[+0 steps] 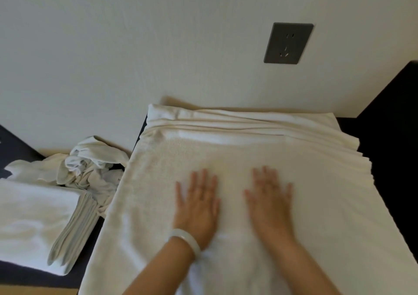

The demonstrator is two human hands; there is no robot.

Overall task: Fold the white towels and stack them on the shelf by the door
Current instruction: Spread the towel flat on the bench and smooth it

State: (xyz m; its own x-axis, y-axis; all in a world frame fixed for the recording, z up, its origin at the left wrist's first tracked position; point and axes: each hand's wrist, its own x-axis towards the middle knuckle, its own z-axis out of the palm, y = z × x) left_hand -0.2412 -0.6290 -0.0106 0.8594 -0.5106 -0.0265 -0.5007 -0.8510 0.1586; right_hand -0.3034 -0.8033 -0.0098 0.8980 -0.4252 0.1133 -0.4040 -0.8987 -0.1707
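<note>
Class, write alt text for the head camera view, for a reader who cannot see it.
A person's left hand and right hand lie flat, fingers spread, on a white towel laid out on a dark surface against a wall. Left of it sit a stack of folded towels and a crumpled pile. A grey socket is above.

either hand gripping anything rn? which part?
Nothing held. Left hand and right hand lie flat, fingers straight, palms down on the middle of the spread white towel.

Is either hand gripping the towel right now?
No, the left hand and right hand both lie flat, fingers straight, on top of the towel.
</note>
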